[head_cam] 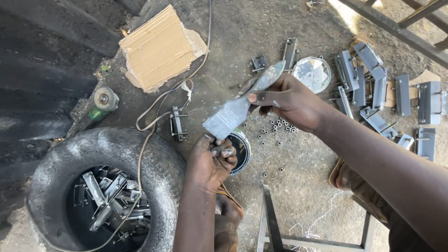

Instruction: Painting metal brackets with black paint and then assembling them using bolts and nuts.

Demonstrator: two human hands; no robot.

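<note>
— What sits nearest the person?

— A metal frame (280,228) stands on the dirt ground (298,186) at the lower edge, between the two forearms. To its left lies a rubber tyre (107,154) with grey metal brackets (107,196) piled in its hollow and a cable (144,140) running across its rim.

— And the hands?

— The left hand (212,161) is curled, fingertips bunched together right at the rim of a small open paint tin (241,150); whether it grips anything cannot be told. The right hand (287,100) is clamped on the handle of a paintbrush (240,107), held above the tin with the grey bristles pointing down-left, just over the left fingers.

— Any free room around them?

— A bare patch of ground opens between tin and frame. Small nuts (277,128) are scattered just beyond the tin, under the right hand.

— Farther out?

— A tin lid (312,73) lies beyond the right hand; painted grey hinges (373,88) spread in a cluster to the right. A lone black bracket (177,123) lies left of the tin, an angle grinder (95,107) beside the tyre, and a piece of cardboard (158,46) lies farthest, near a dark wall.
</note>
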